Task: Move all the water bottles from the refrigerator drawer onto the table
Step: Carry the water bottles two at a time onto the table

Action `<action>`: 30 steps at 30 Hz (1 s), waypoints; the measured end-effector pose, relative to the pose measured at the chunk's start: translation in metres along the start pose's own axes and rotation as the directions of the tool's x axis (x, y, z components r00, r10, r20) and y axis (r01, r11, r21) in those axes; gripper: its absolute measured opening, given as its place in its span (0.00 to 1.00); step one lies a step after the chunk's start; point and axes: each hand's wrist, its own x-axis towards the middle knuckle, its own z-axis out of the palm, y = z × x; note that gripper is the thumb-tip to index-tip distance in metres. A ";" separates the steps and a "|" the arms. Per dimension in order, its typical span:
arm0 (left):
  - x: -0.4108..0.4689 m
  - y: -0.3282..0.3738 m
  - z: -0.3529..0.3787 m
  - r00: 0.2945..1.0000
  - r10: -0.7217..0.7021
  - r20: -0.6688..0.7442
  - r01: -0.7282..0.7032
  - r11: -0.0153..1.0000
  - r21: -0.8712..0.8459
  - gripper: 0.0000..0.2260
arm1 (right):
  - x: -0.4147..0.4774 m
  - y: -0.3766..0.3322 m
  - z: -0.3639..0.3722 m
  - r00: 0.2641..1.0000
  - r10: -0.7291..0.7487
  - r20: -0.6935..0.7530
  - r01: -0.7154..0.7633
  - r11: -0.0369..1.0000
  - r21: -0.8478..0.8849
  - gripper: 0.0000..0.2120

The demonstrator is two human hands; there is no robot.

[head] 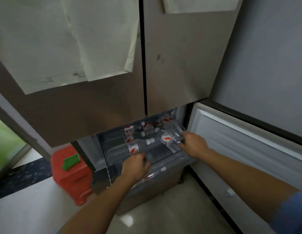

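Observation:
The clear refrigerator drawer (106, 149) is pulled out below the closed upper doors. Several clear water bottles with red-and-white labels lie inside it. My right hand (194, 144) reaches into the drawer's right end, its fingers curled round the base of one lying bottle (167, 137). My left hand (135, 167) is at the drawer's front edge with curled fingers; it seems to grip a bottle (148, 157) there, though blur hides the contact. More bottles (132, 146) lie at the left and back, and another bottle (155, 173) shows in the compartment below.
The lower right fridge door (239, 149) stands open on the right. A red box (70, 173) with a green patch on top sits on the floor left of the fridge. Papers (75, 41) hang on the upper doors. Pale floor tiles (155, 217) lie below.

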 end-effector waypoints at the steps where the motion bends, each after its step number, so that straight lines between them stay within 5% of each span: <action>1: 0.005 -0.004 0.007 1.000 -0.012 0.028 0.013 1.000 -0.004 0.09 | 0.012 0.001 0.007 1.000 -0.006 0.008 0.006 1.000 -0.004 0.22; 7: 0.015 -0.018 0.039 0.989 -0.120 0.082 0.121 0.993 -0.010 0.18 | 0.089 -0.001 0.040 0.994 0.027 0.105 -0.019 0.997 -0.072 0.28; 11: 0.016 -0.016 0.042 0.983 -0.176 0.054 0.174 0.984 0.028 0.21 | 0.125 -0.006 0.066 0.986 0.058 0.159 -0.006 0.952 -0.307 0.37; 20: 0.015 -0.009 0.044 0.964 -0.264 -0.041 0.267 0.956 0.119 0.21 | 0.149 0.009 0.079 0.982 -0.170 0.086 0.188 0.802 -0.568 0.29; 25: 0.014 -0.011 0.049 0.945 -0.327 -0.033 0.328 0.938 0.111 0.24 | 0.140 0.012 0.079 0.972 -0.202 0.118 0.234 0.865 -0.443 0.33; 30: 0.018 -0.012 0.048 0.914 -0.404 0.029 0.404 0.915 0.023 0.19 | 0.128 0.015 0.067 0.962 -0.186 0.200 0.197 0.980 -0.038 0.35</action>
